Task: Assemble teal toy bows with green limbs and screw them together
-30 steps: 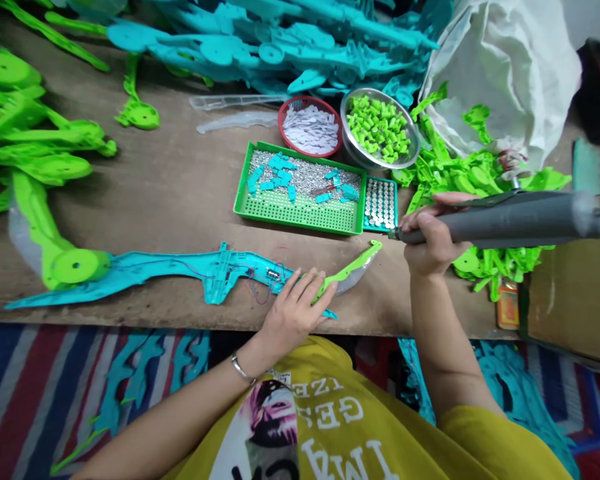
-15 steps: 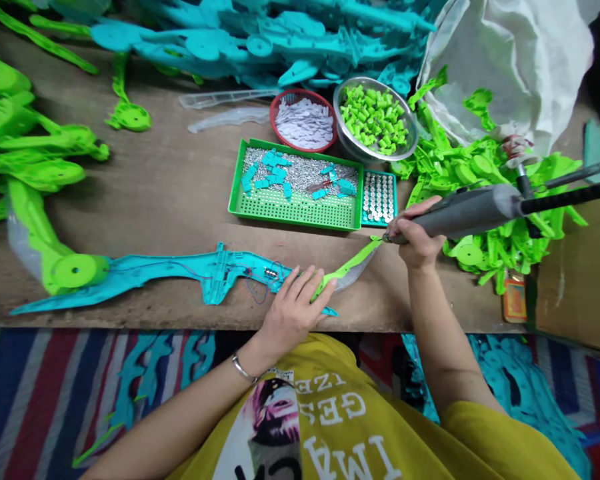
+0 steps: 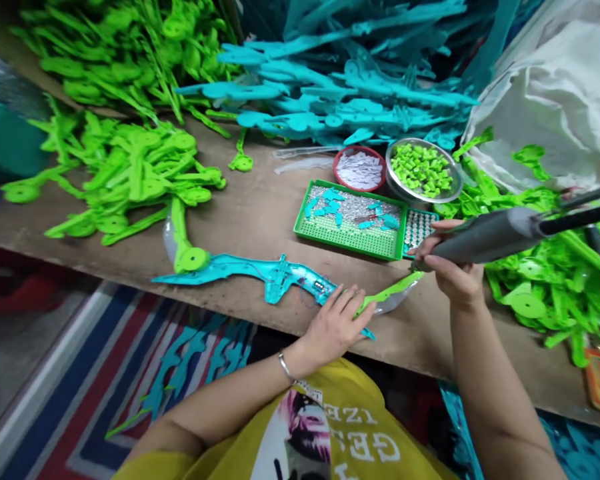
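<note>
A long teal plastic toy body (image 3: pixel 250 268) with small wires lies along the near edge of the wooden bench (image 3: pixel 260 213). My left hand (image 3: pixel 336 323) rests flat on its right end, fingers spread, pressing down a green curved piece (image 3: pixel 390 291). My right hand (image 3: pixel 453 270) is wrapped round a grey electric screwdriver (image 3: pixel 485 237), whose tip sits at the far end of that green piece. A green-and-clear part (image 3: pixel 183 243) joins the toy body's left end.
Behind the hands stand a green tray (image 3: pixel 350 240) of screws and teal bits, a small tray of button cells (image 3: pixel 420 230), a red bowl (image 3: pixel 360 170) and a steel bowl (image 3: pixel 423 170) of green caps. Green parts (image 3: pixel 130 167), teal parts (image 3: pixel 345 100), a white sack (image 3: pixel 555 127).
The camera has swung left and tilted, bringing more green parts at left into view. My right hand brought the screwdriver tip down to the green piece; my left hand stayed put.
</note>
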Tool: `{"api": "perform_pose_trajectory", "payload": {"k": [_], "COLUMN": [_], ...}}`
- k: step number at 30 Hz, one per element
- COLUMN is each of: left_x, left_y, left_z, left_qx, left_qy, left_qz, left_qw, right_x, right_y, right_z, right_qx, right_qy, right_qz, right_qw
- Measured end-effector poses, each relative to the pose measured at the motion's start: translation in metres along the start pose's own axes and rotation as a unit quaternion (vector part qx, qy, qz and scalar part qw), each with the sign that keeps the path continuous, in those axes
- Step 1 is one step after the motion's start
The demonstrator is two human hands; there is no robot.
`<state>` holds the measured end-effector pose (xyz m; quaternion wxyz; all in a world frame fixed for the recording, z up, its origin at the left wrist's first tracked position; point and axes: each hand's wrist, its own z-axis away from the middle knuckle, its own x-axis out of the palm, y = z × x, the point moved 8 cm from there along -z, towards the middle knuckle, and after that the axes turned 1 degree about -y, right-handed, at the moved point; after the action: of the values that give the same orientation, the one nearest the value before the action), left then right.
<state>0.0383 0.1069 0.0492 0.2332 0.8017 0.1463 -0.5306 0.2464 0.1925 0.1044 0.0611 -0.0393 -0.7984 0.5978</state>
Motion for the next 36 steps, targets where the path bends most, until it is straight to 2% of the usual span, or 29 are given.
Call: {"api": "perform_pose_trajectory", "payload": {"k": [5,9,11,14,16,18,20,22,25,28,33,36], "left_x": [0.013,0.017,0.009,-0.019,-0.039,-0.05,-0.05,-0.045,-0.034,-0.029,-0.033,-0.031], "left_y": [0.021,0.045,0.06,0.072,0.056,0.021,-0.014,-0.036,-0.042,-0.039,-0.057,-0.067], "left_z": [-0.015,-0.034,-0.039,-0.031,-0.019,-0.011,-0.007,-0.007,-0.011,-0.015,-0.015,-0.016], "left_qx": [-0.017,-0.026,0.013,0.109,0.111,0.036,-0.035,-0.064,-0.043,-0.044,-0.173,-0.228], "left_qy": [-0.012,0.016,0.038,0.089,0.125,0.122,0.078,0.024,-0.035,-0.031,0.013,0.013], "left_qz": [0.008,0.062,0.093,0.142,0.163,0.151,0.118,0.093,0.093,0.131,0.223,0.241], "left_qw": [1.0,0.998,0.995,0.98,0.972,0.98,0.989,0.993,0.994,0.99,0.959,0.943], "right_x": [0.032,0.045,0.048,0.05,0.048,0.043,0.033,0.025,0.028,0.046,0.068,0.077], "right_y": [0.0,0.003,0.003,0.006,0.007,0.007,0.005,0.003,0.008,0.017,0.027,0.029], "right_z": [-0.007,-0.008,-0.009,-0.01,-0.009,-0.005,0.005,0.022,0.052,0.075,0.086,0.083], "right_qx": [-0.016,-0.012,-0.013,-0.017,-0.024,-0.034,-0.038,-0.025,0.029,0.084,0.136,0.157], "right_qy": [0.017,0.02,0.016,-0.007,-0.023,-0.023,0.008,0.052,0.061,0.006,-0.017,-0.013], "right_qz": [0.049,0.101,0.126,0.153,0.161,0.167,0.179,0.203,0.26,0.332,0.458,0.481], "right_qw": [0.999,0.995,0.992,0.988,0.986,0.985,0.983,0.978,0.963,0.94,0.879,0.862]}}
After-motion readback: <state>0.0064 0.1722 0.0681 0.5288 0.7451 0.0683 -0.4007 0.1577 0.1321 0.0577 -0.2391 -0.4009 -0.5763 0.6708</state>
